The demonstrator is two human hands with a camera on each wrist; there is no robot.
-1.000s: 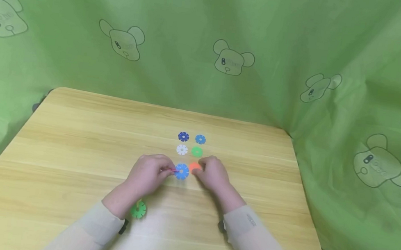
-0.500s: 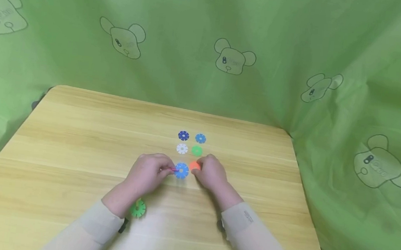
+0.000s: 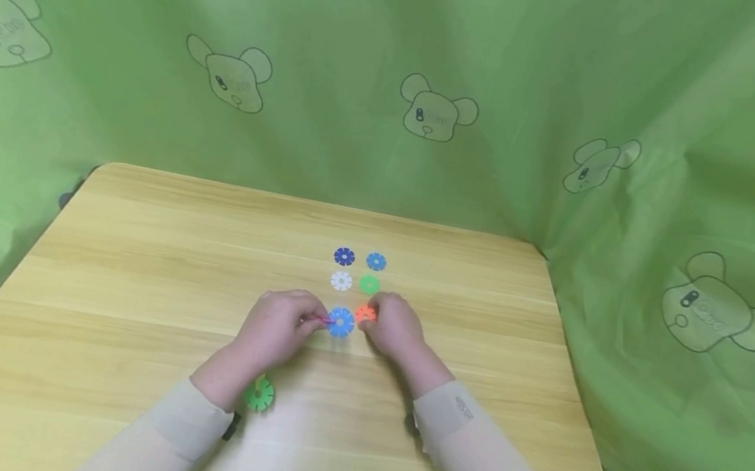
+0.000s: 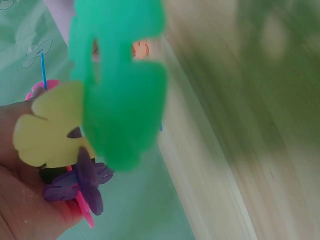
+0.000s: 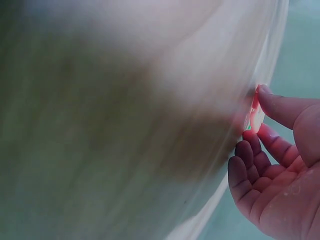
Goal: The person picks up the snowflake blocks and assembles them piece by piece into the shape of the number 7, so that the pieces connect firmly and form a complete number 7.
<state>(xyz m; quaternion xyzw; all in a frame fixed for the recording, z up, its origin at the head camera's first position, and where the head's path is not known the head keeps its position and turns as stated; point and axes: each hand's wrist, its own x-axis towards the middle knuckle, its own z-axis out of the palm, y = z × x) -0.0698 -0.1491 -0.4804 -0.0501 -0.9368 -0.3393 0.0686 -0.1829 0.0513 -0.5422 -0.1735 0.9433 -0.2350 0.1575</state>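
My left hand (image 3: pixel 278 327) grips a joined chain of notched plastic discs. A blue notched disc (image 3: pixel 341 322) stands out past its fingertips, joined to a pink one seen edge-on. In the left wrist view, a purple disc (image 4: pixel 89 182), a yellow disc (image 4: pixel 50 125) and a large blurred green disc (image 4: pixel 122 105) belong to the same cluster. Beside the blue disc, my right hand (image 3: pixel 397 326) pinches an orange notched disc (image 3: pixel 364 315) between thumb and fingers. The orange disc (image 5: pixel 256 110) is mostly edge-on in the right wrist view. A small gap separates orange from blue.
Beyond the hands, several loose discs lie flat on the wooden table (image 3: pixel 137 255): dark blue (image 3: pixel 344 256), blue (image 3: pixel 377 262), white (image 3: pixel 341 281) and light green (image 3: pixel 369 285). A green curtain (image 3: pixel 333 137) with printed bear heads borders the table behind and on the right.
The orange disc has turned in my right fingers, so its notches now show. My right hand has shifted very slightly left; my left hand and its chain stay nearly still.
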